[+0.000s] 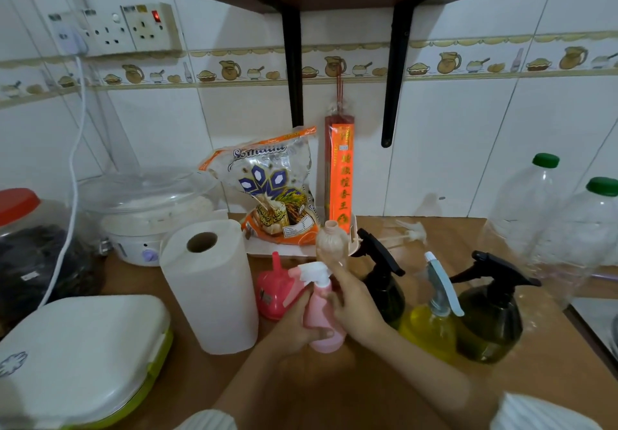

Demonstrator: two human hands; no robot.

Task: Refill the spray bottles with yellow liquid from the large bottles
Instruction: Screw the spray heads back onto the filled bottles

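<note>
Nearest the camera, the left hand (297,324) is wrapping its fingers and thumb round the lower body of the pink spray bottle (322,321), which is standing upright on the wooden counter (334,386). The right hand (354,302) is lying against the bottle's right side at the neck, just below the white trigger head (312,272); whether its fingers are actually gripping the neck cannot be told (they are hidden behind the bottle).

Just left of the pink bottle a paper towel roll (209,286) is standing on end, and a white and green lidded box (80,359) is sitting further left. To the right of the pink bottle a clear spray bottle (429,324) holding yellow liquid is standing between two dark spray bottles, one nearer (488,324) and one just behind (383,291).

Behind the pink bottle a pink funnel (276,286) is lying, and a small capless bottle (331,242) is standing beyond it. Far right of the pink bottle, two large clear bottles with green caps, one (525,209) and the other (585,229), are standing against the tiled wall (451,148). A rice bag (271,188) is leaning at the back.
</note>
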